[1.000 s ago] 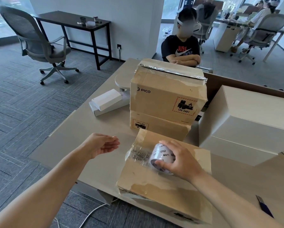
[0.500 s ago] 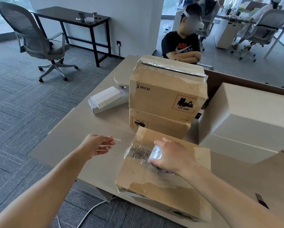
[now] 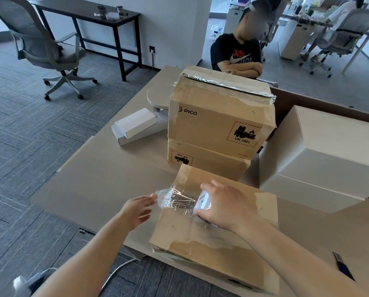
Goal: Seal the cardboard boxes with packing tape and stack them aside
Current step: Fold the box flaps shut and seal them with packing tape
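Closest to me, the right hand (image 3: 224, 205) is curling its fingers over the tape roll (image 3: 202, 203) and gripping it, holding it down on top of the near cardboard box (image 3: 213, 234). This box is lying flat at the table's (image 3: 102, 179) front edge, its near corner hanging over. A clear strip of tape (image 3: 179, 199) is stretching left from the roll across the box's seam and past its left edge. The left hand (image 3: 139, 207) is reaching in with fingers nearly straight, the tips just touching the strip's crumpled loose end. At the right edge a dark blue-tipped object (image 3: 343, 264) is lying on the table.

Behind the near box, two sealed boxes are sitting stacked: the lower box (image 3: 205, 163) and the PICO box (image 3: 217, 118) on top, shiny tape running along its upper edge. A large white box (image 3: 329, 159) is standing just to their right, and small white boxes (image 3: 136, 125) are lying to their left. Beyond the table a seated person (image 3: 237, 54) is folding their arms.
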`<state>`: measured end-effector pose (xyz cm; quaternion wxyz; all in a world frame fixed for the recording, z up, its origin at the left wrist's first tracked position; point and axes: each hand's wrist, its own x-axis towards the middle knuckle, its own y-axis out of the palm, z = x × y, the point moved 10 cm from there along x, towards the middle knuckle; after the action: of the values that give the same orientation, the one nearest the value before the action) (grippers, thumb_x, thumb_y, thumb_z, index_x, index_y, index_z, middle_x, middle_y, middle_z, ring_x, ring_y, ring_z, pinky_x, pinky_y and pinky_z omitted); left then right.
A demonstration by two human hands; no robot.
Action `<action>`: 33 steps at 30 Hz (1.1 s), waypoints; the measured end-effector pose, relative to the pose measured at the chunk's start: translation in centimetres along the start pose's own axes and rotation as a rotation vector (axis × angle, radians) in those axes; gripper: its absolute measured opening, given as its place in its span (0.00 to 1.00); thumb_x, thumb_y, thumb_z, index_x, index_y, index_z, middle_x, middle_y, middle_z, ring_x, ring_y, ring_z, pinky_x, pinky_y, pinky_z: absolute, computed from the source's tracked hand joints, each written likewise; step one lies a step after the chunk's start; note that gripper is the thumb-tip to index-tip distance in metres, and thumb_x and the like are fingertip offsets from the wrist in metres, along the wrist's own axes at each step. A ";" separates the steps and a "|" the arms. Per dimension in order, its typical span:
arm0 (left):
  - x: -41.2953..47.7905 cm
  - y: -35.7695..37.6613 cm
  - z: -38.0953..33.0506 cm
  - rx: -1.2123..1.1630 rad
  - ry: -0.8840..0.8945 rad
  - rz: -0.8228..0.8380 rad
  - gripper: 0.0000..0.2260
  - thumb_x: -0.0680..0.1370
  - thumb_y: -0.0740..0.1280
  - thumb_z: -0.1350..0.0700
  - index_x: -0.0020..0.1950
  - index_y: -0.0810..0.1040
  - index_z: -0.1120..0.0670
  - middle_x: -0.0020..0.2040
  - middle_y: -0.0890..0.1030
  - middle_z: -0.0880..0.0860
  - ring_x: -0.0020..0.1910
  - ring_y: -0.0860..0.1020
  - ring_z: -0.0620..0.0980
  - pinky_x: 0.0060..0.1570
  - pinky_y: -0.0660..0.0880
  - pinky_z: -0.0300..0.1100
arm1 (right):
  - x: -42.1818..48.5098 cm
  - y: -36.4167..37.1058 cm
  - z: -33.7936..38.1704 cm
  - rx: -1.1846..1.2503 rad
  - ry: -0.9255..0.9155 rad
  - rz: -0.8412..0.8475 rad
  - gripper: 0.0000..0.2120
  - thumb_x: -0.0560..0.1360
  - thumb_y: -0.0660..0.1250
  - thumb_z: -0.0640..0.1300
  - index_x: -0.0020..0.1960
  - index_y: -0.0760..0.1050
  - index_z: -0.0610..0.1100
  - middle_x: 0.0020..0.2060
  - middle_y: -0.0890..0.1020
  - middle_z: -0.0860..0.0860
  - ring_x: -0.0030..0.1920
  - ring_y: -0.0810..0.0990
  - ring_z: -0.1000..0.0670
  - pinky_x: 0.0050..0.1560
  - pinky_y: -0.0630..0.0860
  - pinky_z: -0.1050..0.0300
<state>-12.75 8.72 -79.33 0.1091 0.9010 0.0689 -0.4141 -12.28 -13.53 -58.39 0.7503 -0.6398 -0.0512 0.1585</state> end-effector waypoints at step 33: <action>-3.1 4.9 -5.2 0.207 0.487 0.099 0.21 0.85 0.55 0.63 0.79 0.60 0.56 0.77 0.64 0.50 0.77 0.62 0.49 0.78 0.55 0.49 | 0.1 0.9 -0.2 0.088 -0.066 -0.005 0.31 0.70 0.69 0.62 0.66 0.64 0.49 0.59 0.75 0.52 0.58 0.74 0.47 0.57 0.68 0.56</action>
<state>-9.86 5.20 -72.97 0.0166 0.9827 0.0063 -0.1843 -12.27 -13.54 -59.27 0.7759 -0.6006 -0.0706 0.1799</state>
